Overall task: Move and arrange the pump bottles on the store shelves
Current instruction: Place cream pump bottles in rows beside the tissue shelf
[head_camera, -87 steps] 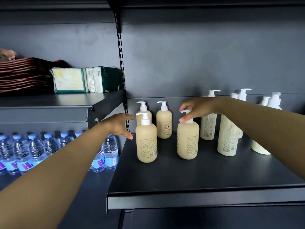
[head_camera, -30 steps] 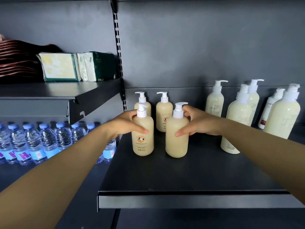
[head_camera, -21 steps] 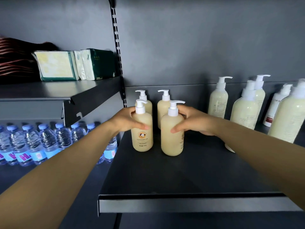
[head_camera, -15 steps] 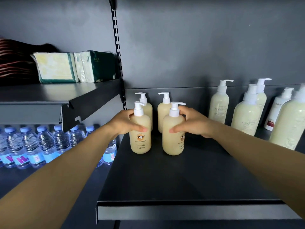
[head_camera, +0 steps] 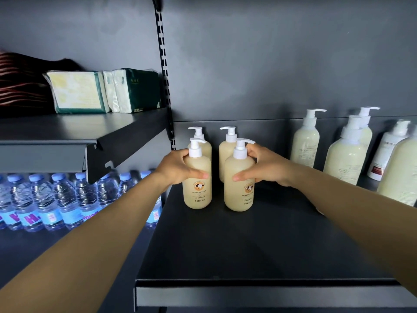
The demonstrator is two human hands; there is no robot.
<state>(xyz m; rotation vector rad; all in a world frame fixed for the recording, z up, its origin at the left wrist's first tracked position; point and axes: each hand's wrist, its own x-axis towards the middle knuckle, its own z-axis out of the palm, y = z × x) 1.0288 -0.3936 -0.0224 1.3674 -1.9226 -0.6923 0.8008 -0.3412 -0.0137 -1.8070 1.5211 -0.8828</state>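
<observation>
Four tan pump bottles stand in a two-by-two block at the left end of a dark shelf (head_camera: 248,256). My left hand (head_camera: 178,167) grips the front left bottle (head_camera: 197,190) round its upper body. My right hand (head_camera: 262,167) grips the front right bottle (head_camera: 239,195) the same way. Both front bottles stand upright with their labels facing me. Behind them are the back left bottle (head_camera: 204,145) and the back right bottle (head_camera: 226,147), partly hidden.
Several taller pale pump bottles (head_camera: 304,143) stand along the shelf's back right. A higher shelf at left carries tissue packs (head_camera: 79,92). Below it are rows of water bottles (head_camera: 56,197). A slotted upright (head_camera: 163,64) divides the two bays.
Both hands went from reaching to gripping the two front bottles, slid them close together at the shelf's left end, and turned the right one so its label faces me.
</observation>
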